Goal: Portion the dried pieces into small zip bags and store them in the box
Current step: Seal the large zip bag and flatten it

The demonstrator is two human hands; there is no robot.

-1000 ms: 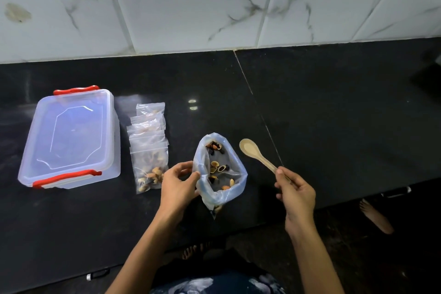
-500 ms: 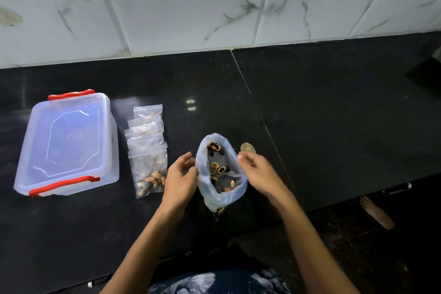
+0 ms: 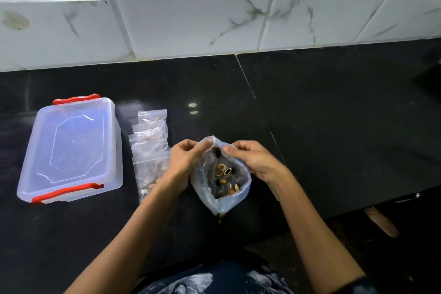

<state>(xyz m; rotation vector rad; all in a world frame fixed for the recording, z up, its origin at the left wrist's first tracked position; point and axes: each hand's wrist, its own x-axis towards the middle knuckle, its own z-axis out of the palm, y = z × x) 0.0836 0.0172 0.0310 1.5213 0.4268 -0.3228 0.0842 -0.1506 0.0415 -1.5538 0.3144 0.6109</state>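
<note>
Both hands (image 3: 220,159) now pinch the upright bag's (image 3: 220,188) upward-facing mouth.

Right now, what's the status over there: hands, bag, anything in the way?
Left hand and right hand both pinching the big bag rim. Dried pieces inside. Filled zip bags beside the shut box. Nothing blocking.

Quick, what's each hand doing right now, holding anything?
Left hand: pinches the far rim of the large plastic bag of dried pieces.
Right hand: pinches the same bag's rim from the other side.
</note>
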